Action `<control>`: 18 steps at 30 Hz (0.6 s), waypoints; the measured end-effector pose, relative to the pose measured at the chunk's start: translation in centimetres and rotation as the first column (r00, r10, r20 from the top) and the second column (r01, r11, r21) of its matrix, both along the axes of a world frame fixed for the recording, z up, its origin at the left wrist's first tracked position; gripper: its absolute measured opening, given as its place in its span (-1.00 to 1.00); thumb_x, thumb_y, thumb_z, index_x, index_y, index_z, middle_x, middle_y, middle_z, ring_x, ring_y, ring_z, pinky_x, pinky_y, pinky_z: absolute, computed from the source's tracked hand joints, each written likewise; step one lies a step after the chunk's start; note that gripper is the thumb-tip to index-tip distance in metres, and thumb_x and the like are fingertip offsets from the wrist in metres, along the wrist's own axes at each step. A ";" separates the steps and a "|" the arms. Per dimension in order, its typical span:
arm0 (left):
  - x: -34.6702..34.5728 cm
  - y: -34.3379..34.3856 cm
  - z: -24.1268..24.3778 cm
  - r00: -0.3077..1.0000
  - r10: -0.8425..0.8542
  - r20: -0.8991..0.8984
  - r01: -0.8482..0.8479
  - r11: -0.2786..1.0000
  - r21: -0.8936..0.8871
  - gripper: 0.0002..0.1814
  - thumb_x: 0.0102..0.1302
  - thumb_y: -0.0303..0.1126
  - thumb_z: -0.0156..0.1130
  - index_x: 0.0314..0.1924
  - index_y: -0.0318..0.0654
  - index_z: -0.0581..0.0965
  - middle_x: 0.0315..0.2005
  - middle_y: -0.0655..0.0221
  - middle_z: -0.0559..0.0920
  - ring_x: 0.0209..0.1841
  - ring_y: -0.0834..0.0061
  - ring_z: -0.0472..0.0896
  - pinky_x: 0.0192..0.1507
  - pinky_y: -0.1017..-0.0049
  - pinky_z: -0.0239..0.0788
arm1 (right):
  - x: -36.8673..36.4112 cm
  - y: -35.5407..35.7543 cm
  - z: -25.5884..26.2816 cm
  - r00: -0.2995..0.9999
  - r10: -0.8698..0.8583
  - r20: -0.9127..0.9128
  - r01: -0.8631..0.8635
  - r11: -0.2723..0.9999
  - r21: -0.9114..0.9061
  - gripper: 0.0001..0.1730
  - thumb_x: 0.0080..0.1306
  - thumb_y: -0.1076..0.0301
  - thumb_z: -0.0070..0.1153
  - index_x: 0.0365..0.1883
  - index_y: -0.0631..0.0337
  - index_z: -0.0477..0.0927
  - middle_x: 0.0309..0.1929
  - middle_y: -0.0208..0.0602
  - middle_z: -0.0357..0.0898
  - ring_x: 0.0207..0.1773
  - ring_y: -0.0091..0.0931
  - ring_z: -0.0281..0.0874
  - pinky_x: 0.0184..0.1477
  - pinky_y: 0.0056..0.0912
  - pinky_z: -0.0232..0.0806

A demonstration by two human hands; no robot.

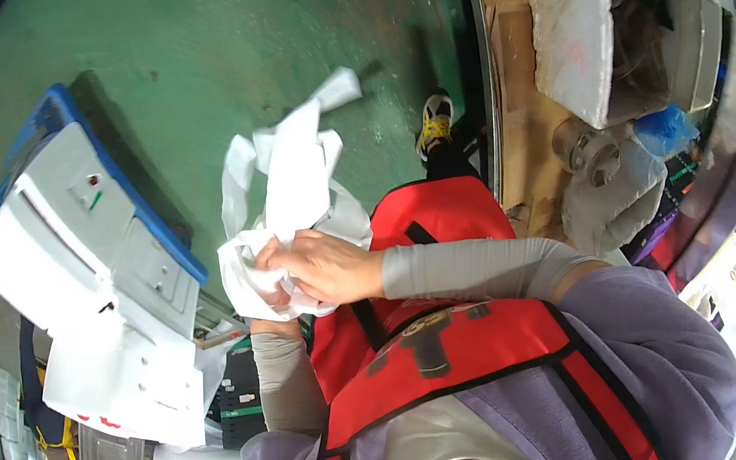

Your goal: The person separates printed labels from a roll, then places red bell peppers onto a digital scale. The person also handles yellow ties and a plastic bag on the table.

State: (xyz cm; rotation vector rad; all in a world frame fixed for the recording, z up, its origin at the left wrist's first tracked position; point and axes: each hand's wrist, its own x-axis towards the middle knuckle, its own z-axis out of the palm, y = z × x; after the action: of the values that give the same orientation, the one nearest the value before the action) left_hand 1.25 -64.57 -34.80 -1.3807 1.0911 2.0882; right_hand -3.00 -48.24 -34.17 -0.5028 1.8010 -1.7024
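A bunch of glossy white strips (pixel 298 198), paper or thin plastic, is gathered in front of my apron (pixel 438 219). My right hand (pixel 327 265) crosses over from the right, its fingers closed on the strips. Inside the loops, my left hand (pixel 273 294) is mostly covered, but skin shows through and the strips wrap around it. Loose ends stick up and away from me, one of them reaching over the green floor (pixel 183 64). Grey sleeves cover both forearms, and the red apron with black trim hangs below the hands.
White foam boxes or lids (pixel 127 261) lean on a blue cart frame (pixel 114 176) at left. To the right stand a foam box (pixel 569 17), cardboard (pixel 515 62) and a plastic bag (pixel 611 191). A shoe with yellow laces (pixel 436 119) is on the floor ahead.
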 end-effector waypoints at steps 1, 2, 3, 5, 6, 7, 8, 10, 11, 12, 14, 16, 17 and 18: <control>-1.5 0.1 2.8 1.000 0.002 -0.023 -0.004 0.999 -0.047 -0.57 0.22 -0.45 0.21 0.11 -0.24 0.39 -0.11 0.28 0.54 -0.06 0.36 0.52 0.03 0.39 0.39 | -0.1 0.0 2.7 0.983 0.167 -0.074 -0.149 0.968 0.200 -0.26 0.04 0.50 0.08 0.27 0.11 0.25 -0.15 -0.33 0.53 0.06 -0.32 0.40 0.23 -0.06 0.11; -2.9 0.5 5.5 0.995 0.099 0.023 -0.098 0.995 -0.015 -0.60 0.19 -0.50 0.19 0.07 -0.27 0.42 -0.11 0.29 0.55 -0.07 0.38 0.52 0.01 0.40 0.39 | -0.6 -0.2 4.7 0.968 0.203 -0.145 -0.163 0.954 0.250 -0.28 0.06 0.45 0.10 0.26 0.07 0.28 -0.12 -0.33 0.51 0.11 -0.34 0.36 0.28 -0.02 0.03; -1.2 -1.9 4.6 0.985 0.143 0.098 -0.161 0.962 0.219 -0.64 0.18 -0.50 0.20 0.01 -0.24 0.46 -0.10 0.29 0.55 -0.06 0.39 0.52 0.01 0.42 0.39 | -1.2 -0.6 7.3 0.945 0.244 -0.216 -0.175 0.939 0.296 -0.30 0.08 0.41 0.11 0.25 0.03 0.30 -0.08 -0.33 0.50 0.16 -0.36 0.32 0.33 0.02 -0.04; 0.7 -4.4 3.6 0.978 0.185 0.095 -0.203 0.947 0.247 -0.66 0.18 -0.43 0.21 -0.01 -0.24 0.49 -0.15 0.27 0.58 -0.10 0.39 0.54 -0.02 0.41 0.39 | -2.3 -1.5 12.0 0.885 0.218 -0.412 -0.078 0.941 0.329 -0.34 0.09 0.39 0.10 0.23 -0.02 0.33 -0.01 -0.33 0.45 0.19 -0.35 0.31 0.32 0.01 -0.04; 0.5 -4.8 4.1 0.975 0.212 0.072 -0.223 0.947 0.233 -0.67 0.18 -0.42 0.20 -0.01 -0.24 0.50 -0.16 0.27 0.58 -0.10 0.39 0.54 -0.03 0.41 0.39 | -3.0 -2.1 14.3 0.836 0.210 -0.506 -0.043 0.946 0.320 -0.36 0.10 0.38 0.10 0.22 -0.04 0.35 0.02 -0.33 0.43 0.20 -0.34 0.30 0.32 0.01 -0.03; -0.2 -5.0 6.0 0.981 0.196 0.012 -0.194 0.957 0.217 -0.67 0.19 -0.42 0.20 -0.02 -0.24 0.50 -0.17 0.28 0.58 -0.11 0.40 0.54 -0.03 0.41 0.40 | -4.3 -2.8 17.3 0.823 0.257 -0.506 -0.071 0.932 0.357 -0.39 0.13 0.36 0.06 0.22 -0.10 0.36 0.15 -0.30 0.35 0.28 -0.30 0.25 0.30 -0.01 0.02; -1.0 -4.9 8.3 0.986 0.149 -0.077 -0.133 0.975 0.179 -0.68 0.19 -0.42 0.19 -0.02 -0.24 0.50 -0.18 0.28 0.59 -0.11 0.40 0.54 -0.04 0.42 0.40 | -4.7 -3.3 20.2 0.776 0.279 -0.565 -0.122 0.946 0.300 -0.40 0.14 0.33 0.05 0.22 -0.12 0.36 0.18 -0.29 0.33 0.33 -0.29 0.20 0.29 -0.01 0.04; -2.5 -5.4 13.1 0.959 -0.039 -0.280 0.054 0.997 0.049 -0.70 0.20 -0.41 0.18 -0.04 -0.24 0.51 -0.20 0.29 0.60 -0.13 0.41 0.55 -0.05 0.43 0.40 | -4.2 -5.2 24.3 0.589 0.358 -0.724 -0.303 0.929 0.214 -0.34 0.12 0.21 0.10 0.25 -0.10 0.32 0.27 -0.29 0.27 0.39 -0.28 0.12 0.32 -0.01 0.00; -3.1 -5.9 15.5 0.904 -0.187 -0.385 0.168 0.982 -0.081 -0.70 0.20 -0.40 0.18 -0.04 -0.24 0.51 -0.21 0.29 0.60 -0.13 0.41 0.55 -0.05 0.43 0.40 | -3.8 -6.8 25.9 0.426 0.404 -0.809 -0.439 0.875 0.205 -0.24 0.08 0.12 0.16 0.29 -0.06 0.27 0.31 -0.29 0.22 0.41 -0.27 0.09 0.36 -0.01 -0.05; -3.1 -6.5 18.3 0.800 -0.375 -0.469 0.269 0.922 -0.278 -0.71 0.21 -0.40 0.17 -0.05 -0.24 0.52 -0.22 0.30 0.61 -0.14 0.42 0.56 -0.06 0.43 0.41 | -3.6 -9.1 27.2 0.439 0.494 -0.751 -0.558 0.804 0.202 -0.15 0.02 0.10 0.25 0.31 -0.07 0.23 0.27 -0.25 0.28 0.40 -0.26 0.10 0.39 0.01 -0.13; -3.6 -8.8 22.7 0.452 -0.737 -0.502 0.310 0.658 -0.686 -0.72 0.21 -0.39 0.16 -0.06 -0.24 0.53 -0.23 0.31 0.62 -0.15 0.42 0.56 -0.07 0.44 0.41 | -4.9 -13.4 28.5 0.406 0.636 -0.657 -0.481 0.759 0.438 -0.02 -0.09 0.16 0.34 0.34 -0.07 0.19 0.27 -0.23 0.29 0.37 -0.23 0.16 0.39 0.06 -0.13; -3.4 -12.2 26.2 0.182 -0.913 -0.364 0.181 0.395 -0.901 -0.73 0.22 -0.39 0.15 -0.07 -0.24 0.53 -0.25 0.31 0.62 -0.16 0.43 0.57 -0.08 0.45 0.41 | -6.9 -16.6 30.2 0.432 0.749 -0.503 -0.519 0.662 0.541 0.12 -0.20 0.15 0.42 0.37 0.01 0.14 0.20 -0.14 0.37 0.32 -0.20 0.24 0.41 0.14 -0.23; -2.7 -14.0 27.8 0.156 -0.926 -0.343 0.208 0.370 -0.905 -0.74 0.23 -0.38 0.15 -0.08 -0.24 0.54 -0.26 0.32 0.63 -0.17 0.43 0.57 -0.08 0.45 0.42 | -6.9 -17.9 30.9 0.524 0.749 -0.405 -0.575 0.662 0.480 0.16 -0.21 0.15 0.43 0.38 0.06 0.10 0.15 -0.08 0.40 0.28 -0.19 0.28 0.41 0.22 -0.30; -1.6 -15.8 28.9 0.179 -0.917 -0.357 0.271 0.395 -0.878 -0.74 0.23 -0.38 0.14 -0.08 -0.24 0.54 -0.27 0.32 0.63 -0.17 0.44 0.58 -0.08 0.46 0.42 | -6.7 -19.3 32.0 0.538 0.769 -0.346 -0.627 0.639 0.445 0.19 -0.21 0.17 0.44 0.39 0.09 0.06 0.13 -0.06 0.41 0.26 -0.17 0.30 0.39 0.15 -0.20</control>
State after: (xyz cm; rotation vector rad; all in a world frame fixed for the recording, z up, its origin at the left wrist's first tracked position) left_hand -0.34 -80.33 -5.86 0.3328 2.4531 1.5525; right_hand -9.70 -67.53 -2.21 -1.4521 1.7411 -0.7537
